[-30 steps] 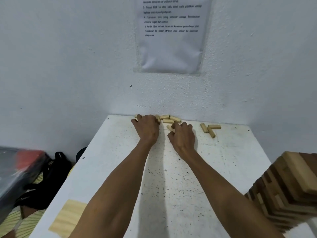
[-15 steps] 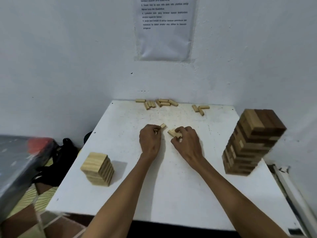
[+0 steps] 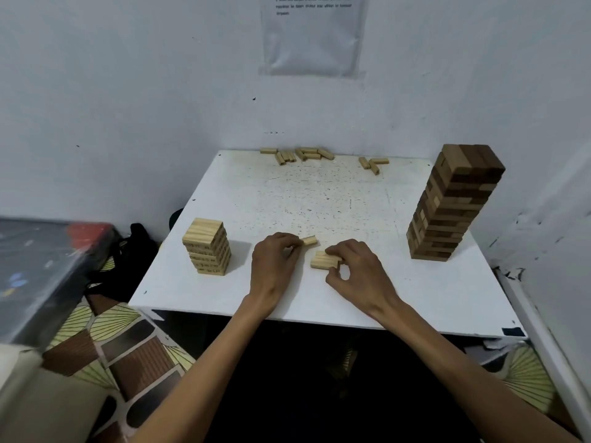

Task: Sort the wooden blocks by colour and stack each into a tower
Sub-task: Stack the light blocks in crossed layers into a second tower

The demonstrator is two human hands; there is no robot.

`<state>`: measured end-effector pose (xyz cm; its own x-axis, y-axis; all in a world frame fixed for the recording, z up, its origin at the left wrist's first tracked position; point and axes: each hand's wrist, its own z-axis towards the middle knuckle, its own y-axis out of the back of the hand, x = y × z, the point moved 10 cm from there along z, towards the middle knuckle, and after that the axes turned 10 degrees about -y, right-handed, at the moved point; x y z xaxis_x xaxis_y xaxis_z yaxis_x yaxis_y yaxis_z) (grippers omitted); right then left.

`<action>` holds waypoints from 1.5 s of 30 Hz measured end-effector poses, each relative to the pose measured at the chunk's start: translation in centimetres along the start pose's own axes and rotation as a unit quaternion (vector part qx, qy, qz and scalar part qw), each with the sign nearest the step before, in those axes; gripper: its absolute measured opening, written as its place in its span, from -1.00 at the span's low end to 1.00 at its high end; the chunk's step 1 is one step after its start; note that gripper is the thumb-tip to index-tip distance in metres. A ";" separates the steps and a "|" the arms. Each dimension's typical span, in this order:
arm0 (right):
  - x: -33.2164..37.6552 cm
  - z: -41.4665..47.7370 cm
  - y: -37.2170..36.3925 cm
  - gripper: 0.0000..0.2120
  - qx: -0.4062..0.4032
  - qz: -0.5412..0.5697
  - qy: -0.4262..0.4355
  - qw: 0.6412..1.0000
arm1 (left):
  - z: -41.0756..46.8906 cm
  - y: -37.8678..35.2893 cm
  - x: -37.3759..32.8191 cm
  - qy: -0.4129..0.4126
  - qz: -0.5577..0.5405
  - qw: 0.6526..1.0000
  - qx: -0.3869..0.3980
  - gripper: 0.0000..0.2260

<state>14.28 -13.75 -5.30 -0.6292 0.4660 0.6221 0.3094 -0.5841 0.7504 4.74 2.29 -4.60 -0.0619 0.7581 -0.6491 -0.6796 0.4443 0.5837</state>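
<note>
A person sits at a white table (image 3: pixel 319 199) sorting wooden blocks. Near the front middle of the table, the left hand (image 3: pixel 275 266) has its grip curled round one end of a single pale block (image 3: pixel 309 240), and the other end pokes out to the right. Just beside it, the right hand (image 3: pixel 358 276) holds a small bundle of pale blocks (image 3: pixel 324 260) lying side by side. Here the grip is clamped, with fingertips on the far side and thumb on the near side. The bundle sits low over the table; whether it touches the surface cannot be told.

To the left of the hands stands a short pale tower (image 3: pixel 208 247), neatly squared, near the table's left edge. Well apart, at the right edge, a much taller tower (image 3: pixel 454 203) mixes dark brown and pale blocks. Along the far edge, against the wall (image 3: pixel 128 91), lie loose pale blocks (image 3: pixel 297 154) in a scattered cluster, with three more (image 3: pixel 373 164) a little to their right.

A sheet of paper (image 3: pixel 311 33) with small print hangs on the wall above. A black bag (image 3: pixel 134 247) and a leaf-patterned cloth (image 3: pixel 128 346) lie to the left of the table.
</note>
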 end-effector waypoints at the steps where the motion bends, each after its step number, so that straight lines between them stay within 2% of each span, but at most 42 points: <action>1: 0.1 -0.3 -0.1 -0.68 0.002 -0.005 0.006 1.000 | -0.3 0.0 -0.1 -0.004 0.000 1.000 0.006 -0.90; 6: 0.5 -0.5 -0.5 -0.71 0.004 -0.012 0.020 1.000 | -0.7 -0.6 0.2 -0.015 0.013 0.999 0.030 -0.90; 11: 0.6 -0.5 -0.4 -0.65 0.019 -0.002 0.031 0.999 | -0.9 -0.5 -0.5 -0.031 0.032 0.998 0.041 -0.84; 13: 0.3 -0.1 -0.2 -0.63 0.034 0.010 0.036 0.999 | -1.1 -0.6 -0.4 -0.031 0.023 0.998 0.059 -0.77; 17: -0.7 0.9 0.0 -0.60 0.067 -0.009 0.032 0.997 | -1.6 -1.7 -0.2 -0.059 0.026 0.985 0.161 -0.48; 19: -1.0 1.5 -0.1 -0.60 0.085 -0.011 0.026 0.996 | -1.6 -1.8 -0.4 -0.069 0.022 0.980 0.186 -0.42; 27: -1.4 2.8 -0.2 -0.52 0.118 0.078 -0.009 0.990 | -0.2 -1.9 -0.9 -0.066 0.027 0.977 0.202 -0.49; 31: -1.5 3.1 -0.3 -0.49 0.115 0.011 0.007 0.993 | 0.0 -2.4 -0.8 -0.072 0.048 0.970 0.226 -0.48; 34: -1.8 3.4 -1.2 -0.44 0.167 -0.027 -0.001 0.986 | 0.2 -2.6 -0.9 -0.085 0.074 0.966 0.235 -0.47; 38: -1.2 3.9 -1.7 -0.53 0.201 -0.060 0.018 0.977 | 0.4 -3.3 -1.7 -0.117 0.121 0.948 0.271 -0.48; 41: -0.8 4.2 -1.4 -0.59 0.188 -0.064 0.025 0.980 | 0.3 -3.4 -1.8 -0.110 0.128 0.942 0.289 -0.47; 45: -1.3 3.6 -0.2 -0.56 0.127 -0.012 0.007 0.992 | 0.1 -2.7 -1.2 -0.065 0.085 0.954 0.280 -0.55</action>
<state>17.62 -11.82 -5.49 -0.6482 0.4672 0.6013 0.4624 -0.3858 0.7983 6.72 0.23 -5.36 -0.0200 0.8783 -0.4777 -0.1683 0.4680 0.8676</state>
